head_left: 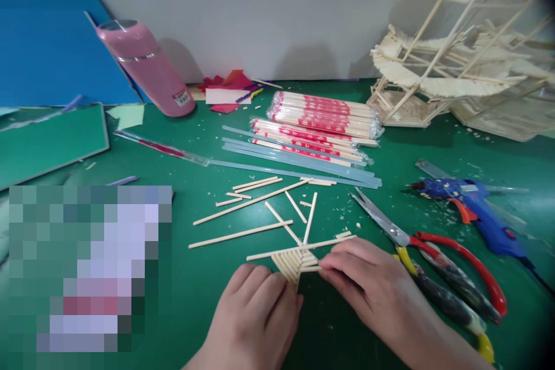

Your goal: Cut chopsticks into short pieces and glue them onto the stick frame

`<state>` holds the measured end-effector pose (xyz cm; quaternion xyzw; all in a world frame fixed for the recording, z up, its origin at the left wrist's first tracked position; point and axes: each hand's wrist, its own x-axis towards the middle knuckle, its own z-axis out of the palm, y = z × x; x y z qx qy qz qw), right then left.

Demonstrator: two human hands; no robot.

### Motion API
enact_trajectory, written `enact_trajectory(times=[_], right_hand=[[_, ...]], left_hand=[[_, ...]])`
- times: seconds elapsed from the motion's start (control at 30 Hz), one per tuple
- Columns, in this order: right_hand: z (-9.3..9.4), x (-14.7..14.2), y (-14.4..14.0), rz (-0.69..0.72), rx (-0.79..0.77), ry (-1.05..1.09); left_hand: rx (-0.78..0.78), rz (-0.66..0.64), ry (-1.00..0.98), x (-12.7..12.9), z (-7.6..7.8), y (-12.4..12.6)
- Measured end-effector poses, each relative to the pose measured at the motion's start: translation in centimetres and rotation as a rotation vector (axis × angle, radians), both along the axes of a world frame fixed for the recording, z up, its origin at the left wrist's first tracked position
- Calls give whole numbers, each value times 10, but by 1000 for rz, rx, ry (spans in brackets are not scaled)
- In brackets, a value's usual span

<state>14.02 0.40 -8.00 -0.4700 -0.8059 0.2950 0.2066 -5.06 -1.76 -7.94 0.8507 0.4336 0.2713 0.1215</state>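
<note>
My left hand (258, 312) is closed on the near end of a small frame of glued wooden sticks (288, 264), whose short sticks lie side by side in slanting rows. Two longer sticks spread away from its far end in a V, and a long stick (264, 255) lies crosswise there. Thumb and fingers of my right hand (377, 286) pinch the end of a short wooden stick (309, 269) at the frame's right side. Loose sticks (240, 234) are scattered just beyond both hands.
Red-handled scissors (390, 228) overlap yellow-and-black pliers (446, 295) on the right, near a blue glue gun (468, 202). Glue sticks (299, 162) and packaged chopsticks (321, 113) lie behind. A pink bottle (147, 66) and a stick-built model (433, 78) stand at the back.
</note>
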Motion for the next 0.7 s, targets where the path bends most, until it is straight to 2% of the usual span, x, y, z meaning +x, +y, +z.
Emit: enact_trajectory(times=[0.1,0.2,0.27,0.37,0.5,0.6,0.7], right_hand=[[8,3,2,-14,-55,60],[21,2,1,-97,-159,214],[29,-2,-4,-152,-240,330],[35,-10,-12,-202,-332,498],[36,-20,-19,-207,-365,610],[38,-16,-22,-231,-304,538],[36,7,-27,-325,-122,341]], left_hand=[[27,-8,-50,-1,-3,-2],[9,-5,-206,0,-4,-6],[-122,36,-343,2,4,-8],[-410,108,-525,11,25,-7],[-745,209,-802,26,46,-4],[-893,326,-971,35,49,-5],[-971,425,-1098,41,49,-7]])
